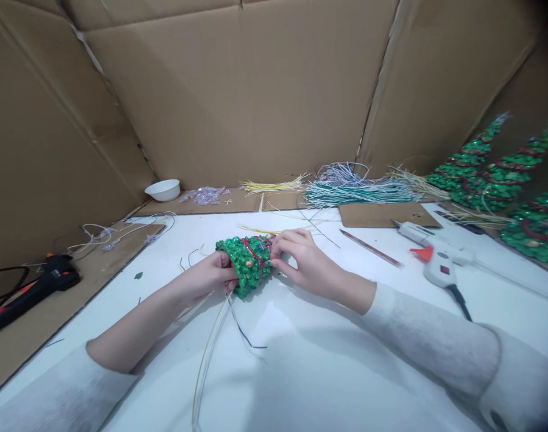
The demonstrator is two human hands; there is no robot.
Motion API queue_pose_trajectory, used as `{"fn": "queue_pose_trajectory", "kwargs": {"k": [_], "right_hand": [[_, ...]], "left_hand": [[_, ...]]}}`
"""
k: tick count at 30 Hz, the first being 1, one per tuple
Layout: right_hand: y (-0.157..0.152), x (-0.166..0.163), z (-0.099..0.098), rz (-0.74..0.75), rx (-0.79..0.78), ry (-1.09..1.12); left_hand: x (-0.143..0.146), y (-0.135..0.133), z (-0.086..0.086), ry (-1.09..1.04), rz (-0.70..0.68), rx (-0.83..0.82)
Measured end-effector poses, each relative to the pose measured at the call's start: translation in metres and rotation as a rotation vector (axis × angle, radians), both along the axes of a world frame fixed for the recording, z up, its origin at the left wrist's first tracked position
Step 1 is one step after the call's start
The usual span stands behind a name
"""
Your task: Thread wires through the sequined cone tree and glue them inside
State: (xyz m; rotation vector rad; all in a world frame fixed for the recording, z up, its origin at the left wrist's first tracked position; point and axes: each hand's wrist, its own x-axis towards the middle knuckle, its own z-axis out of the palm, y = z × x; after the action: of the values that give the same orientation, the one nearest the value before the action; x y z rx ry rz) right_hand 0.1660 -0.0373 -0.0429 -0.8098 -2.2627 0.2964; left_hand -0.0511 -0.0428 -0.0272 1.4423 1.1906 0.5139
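Plainly, with the clock centred on the tree you hold, cardboard walls [238, 90] run from nine round to two o'clock, enclosing a white tabletop [328, 378]. At half past two stand three decorated trees [508, 177], green with red garlands. A bundle of green wires [361, 196] lies at two. Your small Christmas tree [244, 273] is tipped on its side at the centre. A glue gun [441, 268] waits at three. Your left hand [206, 276] grips the wide base, fingers curled inside it; your right hand [303, 258] is at the narrow end, thumb and forefinger nearly together, though I can't tell whether they pinch anything. Judging by what shows, foliage, red trim [256, 257] and gold ornaments [249, 263] are already on. Loose wires [203, 354] trail from the base toward half past six, seemingly untrimmed; the tip is hidden, so its finish is unclear.
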Motion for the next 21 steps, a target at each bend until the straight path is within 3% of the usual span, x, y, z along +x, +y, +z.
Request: {"fn": "queue_pose_trajectory", "kwargs": {"k": [11,21], "right_hand": [[-0.007,-0.003,-0.001,-0.053,0.061,-0.003],[-0.006,-0.005,0.0,-0.035,0.066,0.013]], "left_hand": [[0.02,-0.007,0.001,0.031,0.182,0.083],[0.021,-0.006,-0.001,-0.027,0.223,0.1]]}}
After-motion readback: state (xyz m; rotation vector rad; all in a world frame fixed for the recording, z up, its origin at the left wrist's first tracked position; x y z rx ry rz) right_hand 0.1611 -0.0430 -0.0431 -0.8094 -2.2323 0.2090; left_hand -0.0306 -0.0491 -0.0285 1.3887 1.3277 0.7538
